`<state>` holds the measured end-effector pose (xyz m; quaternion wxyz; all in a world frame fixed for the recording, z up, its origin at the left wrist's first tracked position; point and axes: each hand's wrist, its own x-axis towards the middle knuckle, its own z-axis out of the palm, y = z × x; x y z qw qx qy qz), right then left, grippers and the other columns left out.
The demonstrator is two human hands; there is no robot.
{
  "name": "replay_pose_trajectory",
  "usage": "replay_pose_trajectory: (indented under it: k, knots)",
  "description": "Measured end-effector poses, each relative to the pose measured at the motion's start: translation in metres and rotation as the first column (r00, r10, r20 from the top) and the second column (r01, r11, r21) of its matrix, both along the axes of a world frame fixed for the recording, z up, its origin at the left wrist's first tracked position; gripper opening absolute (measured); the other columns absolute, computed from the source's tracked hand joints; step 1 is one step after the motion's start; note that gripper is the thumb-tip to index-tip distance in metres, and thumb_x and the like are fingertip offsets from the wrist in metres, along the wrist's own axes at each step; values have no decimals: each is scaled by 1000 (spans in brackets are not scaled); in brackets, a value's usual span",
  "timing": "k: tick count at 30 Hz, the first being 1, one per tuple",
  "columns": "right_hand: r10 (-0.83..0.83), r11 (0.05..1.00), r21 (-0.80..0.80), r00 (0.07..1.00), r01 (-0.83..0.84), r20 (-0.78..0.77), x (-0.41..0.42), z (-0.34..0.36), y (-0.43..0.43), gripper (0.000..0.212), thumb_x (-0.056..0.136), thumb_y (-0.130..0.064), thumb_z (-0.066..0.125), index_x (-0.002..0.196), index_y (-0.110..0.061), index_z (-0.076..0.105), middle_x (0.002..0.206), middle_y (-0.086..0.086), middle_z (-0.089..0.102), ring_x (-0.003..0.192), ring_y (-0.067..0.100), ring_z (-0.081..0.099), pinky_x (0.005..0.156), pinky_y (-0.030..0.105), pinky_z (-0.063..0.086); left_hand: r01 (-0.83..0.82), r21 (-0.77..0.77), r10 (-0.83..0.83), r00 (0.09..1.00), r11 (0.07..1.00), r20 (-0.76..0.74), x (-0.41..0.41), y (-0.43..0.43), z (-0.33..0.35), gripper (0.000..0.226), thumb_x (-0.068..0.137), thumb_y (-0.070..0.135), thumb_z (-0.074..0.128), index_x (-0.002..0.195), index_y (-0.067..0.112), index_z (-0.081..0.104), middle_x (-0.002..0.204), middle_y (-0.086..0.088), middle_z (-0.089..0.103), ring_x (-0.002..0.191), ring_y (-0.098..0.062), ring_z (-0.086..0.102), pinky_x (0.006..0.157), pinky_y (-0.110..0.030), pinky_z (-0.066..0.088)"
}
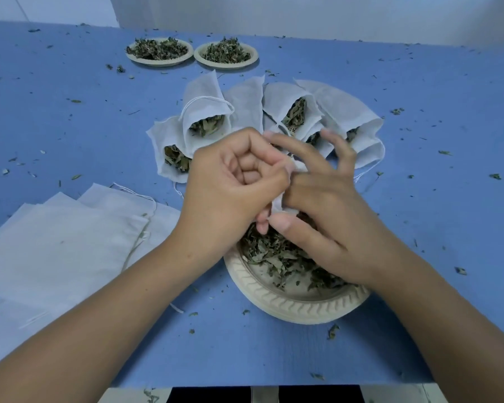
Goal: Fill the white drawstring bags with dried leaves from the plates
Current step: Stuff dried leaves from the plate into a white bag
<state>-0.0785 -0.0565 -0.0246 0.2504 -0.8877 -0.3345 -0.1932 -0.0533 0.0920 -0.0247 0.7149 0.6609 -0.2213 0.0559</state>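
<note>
The left hand (230, 181) is curled, its fingertips pinching one edge of a small white drawstring bag (282, 206). The right hand (326, 216) grips the other side with its thumb, the longer fingers splayed above. Little of the bag shows between the hands, so I cannot tell how full it is. It hangs just over the near plate (274, 303), which holds a thin layer of dried leaves (274, 257). Beyond lies a fan of filled bags (204, 97), leaves showing at their open mouths. To the left a stack of empty bags (58, 242) waits flat on the blue worktop (70, 126). Two far plates (157, 63) are heaped and look untouched. The job seems perhaps halfway done, with several bags and most of the leaves left.
</note>
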Motion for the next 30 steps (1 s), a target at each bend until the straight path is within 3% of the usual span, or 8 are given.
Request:
replay_pose_trajectory:
  k: [3,6,9,13,17,21,25,30]
  knots:
    - [9,961,274,995,18,-97,2,6,-9,25,94,-33,33,89,-45,55,106,-24,62,136,18,42,112,57,12,-92,-26,92,996,995,-5,4,3,1,18,87,-3,64,74,10,60,47,4,57,32,-6,47,36,-17,41]
    - [-58,876,472,992,103,-108,5,13,-32,26,90,-28,49,77,-17,69,90,-2,72,101,18,63,99,48,39,-230,-38,230,973,972,-11,10,7,2,18,88,-4,62,74,7,59,44,8,55,32,-3,46,36,-16,40]
    - [4,961,260,936,94,-353,5,12,-30,27,77,-42,70,85,-16,69,98,-7,65,95,6,60,86,17,42,-270,-26,269,963,963,-25,10,7,2,18,89,-2,62,74,7,58,43,10,52,32,-3,45,37,-17,41]
    - [-110,992,-104,878,69,-466,7,-6,-14,53,71,-49,77,116,-26,63,125,-17,50,118,1,46,102,20,37,-238,-22,237,970,971,-49,9,5,0,17,88,-3,62,75,7,60,45,8,53,33,-4,46,36,-19,42]
    - [-135,990,-23,900,138,-413,9,-9,-11,30,74,-23,82,101,-18,71,101,-22,57,100,-4,53,89,9,37,-230,-26,228,971,973,-71,8,5,0,17,88,-3,62,74,8,60,46,7,53,34,-4,45,36,-18,42]
    - [-102,988,54,884,142,-457,8,-1,-19,23,71,-21,84,91,-20,73,100,-11,67,98,4,61,91,24,45,-231,-8,230,971,973,-68,9,5,-1,17,89,-1,63,74,8,60,46,9,53,34,-3,45,36,-19,42]
    - [-179,984,-84,864,158,-470,10,2,-25,35,71,-28,83,104,-22,72,108,-9,62,108,10,54,97,29,40,-236,-10,235,970,972,-55,9,6,-2,18,90,-1,63,75,8,59,45,10,52,33,-3,45,36,-18,43]
    - [-107,985,70,881,157,-461,9,2,-25,19,74,-20,82,92,-18,76,92,-7,71,91,9,64,87,36,48,-231,-2,230,971,973,-66,9,5,-3,19,90,0,63,74,10,59,46,10,53,34,-3,45,36,-18,43]
